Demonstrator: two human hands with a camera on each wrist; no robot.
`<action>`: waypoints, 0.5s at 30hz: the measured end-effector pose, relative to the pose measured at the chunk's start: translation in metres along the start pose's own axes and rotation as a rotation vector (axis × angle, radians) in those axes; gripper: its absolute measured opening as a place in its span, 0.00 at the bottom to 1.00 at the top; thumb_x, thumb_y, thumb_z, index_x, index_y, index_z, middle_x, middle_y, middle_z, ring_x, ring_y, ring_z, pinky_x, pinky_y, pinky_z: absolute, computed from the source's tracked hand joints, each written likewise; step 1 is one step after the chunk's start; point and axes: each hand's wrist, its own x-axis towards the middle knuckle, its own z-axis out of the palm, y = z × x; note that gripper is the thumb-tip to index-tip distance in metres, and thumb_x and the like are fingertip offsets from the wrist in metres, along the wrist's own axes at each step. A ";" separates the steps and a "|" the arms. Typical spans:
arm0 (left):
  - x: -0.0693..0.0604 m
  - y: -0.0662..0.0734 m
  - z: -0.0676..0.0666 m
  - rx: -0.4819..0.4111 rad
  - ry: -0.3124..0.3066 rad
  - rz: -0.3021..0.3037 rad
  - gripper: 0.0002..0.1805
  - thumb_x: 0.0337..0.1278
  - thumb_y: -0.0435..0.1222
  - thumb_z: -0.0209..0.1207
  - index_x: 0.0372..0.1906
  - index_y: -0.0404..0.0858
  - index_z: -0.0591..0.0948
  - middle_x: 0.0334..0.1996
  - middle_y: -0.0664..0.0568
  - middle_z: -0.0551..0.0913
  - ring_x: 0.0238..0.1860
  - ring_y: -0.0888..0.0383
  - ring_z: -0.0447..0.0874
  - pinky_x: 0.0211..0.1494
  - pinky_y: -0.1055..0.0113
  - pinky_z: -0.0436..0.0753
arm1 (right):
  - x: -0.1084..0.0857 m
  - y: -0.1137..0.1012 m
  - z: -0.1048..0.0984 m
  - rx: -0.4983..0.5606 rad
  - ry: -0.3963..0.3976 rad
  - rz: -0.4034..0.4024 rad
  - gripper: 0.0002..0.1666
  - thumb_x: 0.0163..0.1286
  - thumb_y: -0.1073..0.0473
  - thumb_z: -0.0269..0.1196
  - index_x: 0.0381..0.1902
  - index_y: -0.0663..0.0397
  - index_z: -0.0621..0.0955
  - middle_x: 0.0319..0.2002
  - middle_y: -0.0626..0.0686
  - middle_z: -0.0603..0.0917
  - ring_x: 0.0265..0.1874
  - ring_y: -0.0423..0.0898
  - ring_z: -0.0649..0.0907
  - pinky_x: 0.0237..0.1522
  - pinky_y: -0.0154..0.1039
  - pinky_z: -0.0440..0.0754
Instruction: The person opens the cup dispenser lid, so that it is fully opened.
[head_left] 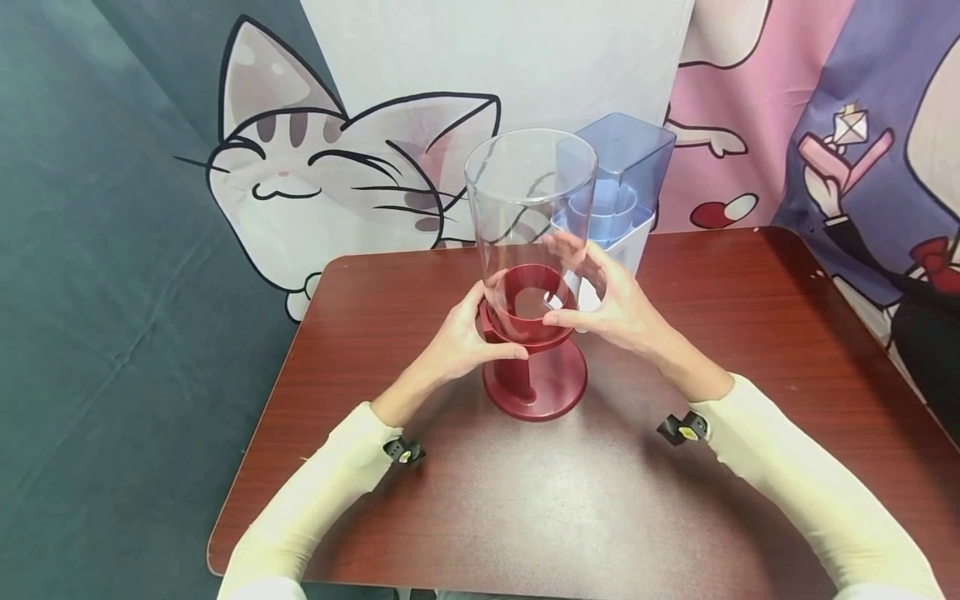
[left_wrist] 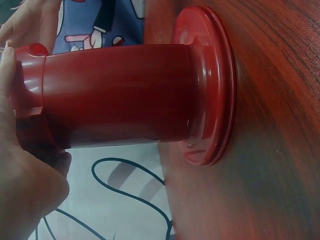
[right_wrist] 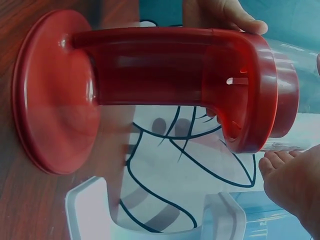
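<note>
A red dispenser stand (head_left: 536, 396) stands upright on the table, with a round foot, a column and a ring at its top. The clear canister (head_left: 517, 217), wide and open at its upper rim, sits with its lower end at the red ring. My left hand (head_left: 463, 337) grips the ring from the left, thumb in front. From the right, my right hand (head_left: 618, 304) holds the canister low on its side with spread, bent fingers and thumb. In the right wrist view the stand's hollow column (right_wrist: 150, 70) and the canister's clear wall (right_wrist: 300, 125) show.
Close behind the canister, at the back of the table, stands a white unit with a see-through blue cover (head_left: 630, 150). Its white feet (right_wrist: 87, 210) show in the right wrist view. The brown wooden table (head_left: 360, 350) ends at a printed cloth (head_left: 315, 192) behind.
</note>
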 end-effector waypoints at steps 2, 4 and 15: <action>0.000 0.000 0.000 -0.002 -0.001 -0.003 0.57 0.44 0.40 0.85 0.80 0.51 0.65 0.69 0.49 0.79 0.63 0.57 0.81 0.66 0.57 0.83 | 0.000 -0.002 0.000 0.003 0.003 0.006 0.52 0.54 0.70 0.82 0.75 0.61 0.70 0.75 0.57 0.75 0.76 0.51 0.72 0.79 0.45 0.65; 0.000 -0.001 0.000 -0.004 -0.003 -0.005 0.56 0.45 0.41 0.84 0.80 0.52 0.65 0.69 0.50 0.79 0.63 0.58 0.82 0.65 0.57 0.83 | 0.001 -0.003 0.000 0.015 0.003 0.012 0.51 0.55 0.70 0.82 0.73 0.62 0.71 0.74 0.57 0.76 0.75 0.51 0.73 0.79 0.46 0.65; 0.002 0.000 -0.002 -0.001 -0.015 0.002 0.55 0.45 0.39 0.84 0.79 0.51 0.66 0.67 0.49 0.80 0.62 0.57 0.82 0.64 0.57 0.84 | -0.001 -0.007 0.002 -0.006 0.009 0.051 0.53 0.56 0.68 0.82 0.77 0.57 0.70 0.74 0.51 0.76 0.75 0.47 0.73 0.79 0.52 0.65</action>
